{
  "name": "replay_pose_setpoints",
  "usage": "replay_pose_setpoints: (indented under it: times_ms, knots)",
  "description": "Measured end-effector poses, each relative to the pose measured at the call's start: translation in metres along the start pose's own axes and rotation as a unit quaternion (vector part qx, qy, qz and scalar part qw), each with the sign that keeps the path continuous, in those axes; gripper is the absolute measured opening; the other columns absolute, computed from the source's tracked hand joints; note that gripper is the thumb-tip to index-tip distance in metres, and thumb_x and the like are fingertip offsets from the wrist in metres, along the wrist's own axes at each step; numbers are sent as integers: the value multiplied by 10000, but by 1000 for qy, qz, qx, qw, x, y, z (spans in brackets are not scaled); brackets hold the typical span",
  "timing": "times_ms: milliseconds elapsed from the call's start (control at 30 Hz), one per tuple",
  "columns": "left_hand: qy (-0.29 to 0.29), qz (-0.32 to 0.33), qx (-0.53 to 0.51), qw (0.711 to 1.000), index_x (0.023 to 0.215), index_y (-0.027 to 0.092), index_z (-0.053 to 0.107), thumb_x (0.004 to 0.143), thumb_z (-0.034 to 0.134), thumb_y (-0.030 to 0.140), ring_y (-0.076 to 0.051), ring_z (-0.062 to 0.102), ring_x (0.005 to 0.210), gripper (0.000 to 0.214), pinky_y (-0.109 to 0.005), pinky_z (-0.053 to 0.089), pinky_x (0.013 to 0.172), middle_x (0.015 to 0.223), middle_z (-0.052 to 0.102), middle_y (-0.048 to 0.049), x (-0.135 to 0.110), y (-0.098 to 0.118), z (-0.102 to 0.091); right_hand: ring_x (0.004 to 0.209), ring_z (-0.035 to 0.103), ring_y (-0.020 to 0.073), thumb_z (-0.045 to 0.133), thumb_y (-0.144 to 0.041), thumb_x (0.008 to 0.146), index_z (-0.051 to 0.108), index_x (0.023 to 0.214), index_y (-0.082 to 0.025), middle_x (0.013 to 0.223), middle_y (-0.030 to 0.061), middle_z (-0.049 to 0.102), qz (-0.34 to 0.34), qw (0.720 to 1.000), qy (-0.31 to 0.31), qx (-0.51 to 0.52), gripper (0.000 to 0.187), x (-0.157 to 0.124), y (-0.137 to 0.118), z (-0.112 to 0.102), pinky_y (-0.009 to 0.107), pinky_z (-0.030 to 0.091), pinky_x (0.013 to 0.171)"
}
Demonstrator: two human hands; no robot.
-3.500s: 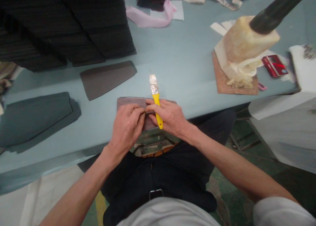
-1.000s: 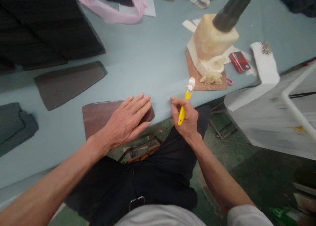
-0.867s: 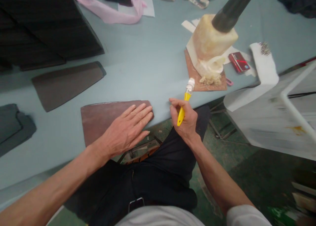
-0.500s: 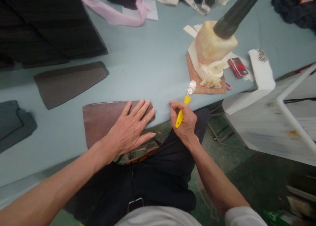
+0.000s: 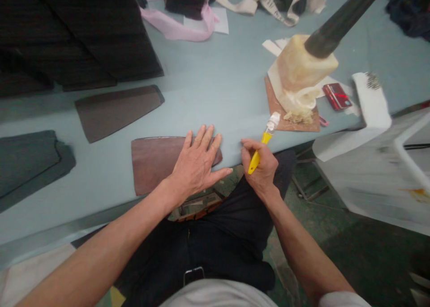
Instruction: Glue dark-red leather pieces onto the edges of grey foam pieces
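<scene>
My left hand point(image 5: 198, 159) lies with fingers spread over the right part of a brown leather piece point(image 5: 152, 164) at the table's front edge. In my right hand point(image 5: 260, 164) is a brush point(image 5: 265, 139) with a yellow handle, its white-coated bristles pointing up and to the right. The bristles are close to a brown board point(image 5: 294, 124), which carries a pale, glue-crusted container point(image 5: 304, 67) with a thick dark tube rising from its top. A dried, crumbly yellowish mass sits at the container's foot. Behind the leather piece lies another dark brown piece point(image 5: 117, 112).
Tall stacks of black pieces point(image 5: 101, 34) stand at the back left, and dark grey pieces point(image 5: 30, 164) lie at the far left. A red box point(image 5: 337, 96) and a white strip point(image 5: 372, 101) are on the right. Pink cloth point(image 5: 181, 27) lies at the back.
The whole view has shifted, so things on the table appear farther right. My left hand has slid slightly up on the leather piece. The right hand keeps its hold on the brush.
</scene>
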State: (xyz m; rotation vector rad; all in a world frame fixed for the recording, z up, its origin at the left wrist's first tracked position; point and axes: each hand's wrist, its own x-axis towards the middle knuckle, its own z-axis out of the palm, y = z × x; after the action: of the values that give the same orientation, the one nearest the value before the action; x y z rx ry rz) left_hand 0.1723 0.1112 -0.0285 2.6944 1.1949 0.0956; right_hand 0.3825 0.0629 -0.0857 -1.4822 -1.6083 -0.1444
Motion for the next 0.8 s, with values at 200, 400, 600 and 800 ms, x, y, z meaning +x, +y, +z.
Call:
replay_pose_setpoints:
  times_ms: [200, 400, 600, 800]
  knots:
    - [42, -44, -30, 998, 1673, 90, 345, 1021, 428, 734, -442, 254, 1668, 919, -698, 234, 1340, 1767, 315, -248, 10, 5, 0, 906, 830, 215, 639, -287, 1010, 690, 1039, -239, 1015, 65, 850, 0, 1000, 2, -30, 76, -2, 2, 1, 339, 661, 859]
    - [77, -45, -23, 996, 1688, 123, 303, 978, 438, 805, -424, 238, 1677, 995, -644, 235, 1353, 1775, 313, -231, -44, -8, -12, 905, 828, 217, 648, -268, 1001, 693, 1036, -237, 1014, 66, 849, -7, 999, 2, -31, 64, -1, 2, 1, 338, 652, 850]
    - [94, -52, 26, 994, 1682, 98, 299, 981, 512, 758, -405, 287, 1666, 986, -606, 261, 1356, 1742, 367, -260, -107, -31, -5, 875, 816, 217, 649, -277, 1002, 709, 1039, -229, 990, 61, 843, -8, 999, 6, -51, 85, -3, 4, 2, 340, 634, 843]
    - [40, -51, 49, 997, 1660, 118, 411, 989, 626, 619, -401, 337, 1647, 865, -578, 341, 1336, 1748, 379, -201, -102, -19, 0, 808, 782, 221, 670, -283, 980, 738, 1057, -211, 934, 66, 830, 1, 998, 4, -57, 125, -3, 5, 3, 339, 608, 794]
